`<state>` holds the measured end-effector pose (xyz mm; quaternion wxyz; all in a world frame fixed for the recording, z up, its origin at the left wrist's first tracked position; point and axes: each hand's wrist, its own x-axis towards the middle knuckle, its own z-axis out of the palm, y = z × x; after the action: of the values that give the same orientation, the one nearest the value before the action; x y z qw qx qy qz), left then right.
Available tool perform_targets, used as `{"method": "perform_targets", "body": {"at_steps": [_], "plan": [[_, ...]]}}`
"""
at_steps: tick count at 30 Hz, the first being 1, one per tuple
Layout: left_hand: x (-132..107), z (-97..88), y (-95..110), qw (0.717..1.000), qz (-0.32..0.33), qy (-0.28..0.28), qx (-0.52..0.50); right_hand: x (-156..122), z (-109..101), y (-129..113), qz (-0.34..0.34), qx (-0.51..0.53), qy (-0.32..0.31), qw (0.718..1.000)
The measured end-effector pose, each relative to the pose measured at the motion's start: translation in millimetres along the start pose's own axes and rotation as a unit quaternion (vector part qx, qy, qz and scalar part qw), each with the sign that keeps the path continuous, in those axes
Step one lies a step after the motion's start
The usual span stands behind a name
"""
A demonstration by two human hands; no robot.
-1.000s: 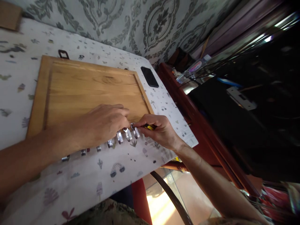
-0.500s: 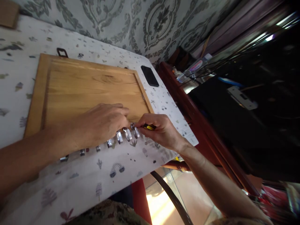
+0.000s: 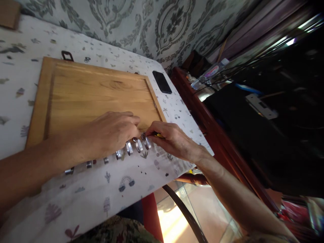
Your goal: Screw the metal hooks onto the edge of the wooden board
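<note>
board (image 3: 96, 94): the wood you work on is smooth, matt, honey-toned
hooks (image 3: 138, 144): shiny polished metal by your fingers
surface (image 3: 101, 189): matt printed cloth covers it
phone (image 3: 162, 82): glossy black

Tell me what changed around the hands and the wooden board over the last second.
The right hand rolled over its yellow-handled tool, knuckles turning up, so less of the handle shows; the grip held, tip at the end hook. The left hand stayed on the near edge of the board by the row of hooks. Board and phone did not move.
</note>
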<state>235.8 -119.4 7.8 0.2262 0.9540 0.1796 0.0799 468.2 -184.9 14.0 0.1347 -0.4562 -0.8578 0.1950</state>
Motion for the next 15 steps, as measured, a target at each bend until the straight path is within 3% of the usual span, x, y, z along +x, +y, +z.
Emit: {"method": "perform_targets", "body": {"at_steps": [9,15], "plan": [[1.2,-0.5,1.0,1.000,-0.013,-0.015,0.001,5.3,-5.2,3.2,-0.006,0.005,-0.011,1.000],[-0.4,1.6,0.0,1.000,-0.016,-0.006,-0.001,6.9,-0.9,10.6,0.028,0.082,0.024,0.996]]}}
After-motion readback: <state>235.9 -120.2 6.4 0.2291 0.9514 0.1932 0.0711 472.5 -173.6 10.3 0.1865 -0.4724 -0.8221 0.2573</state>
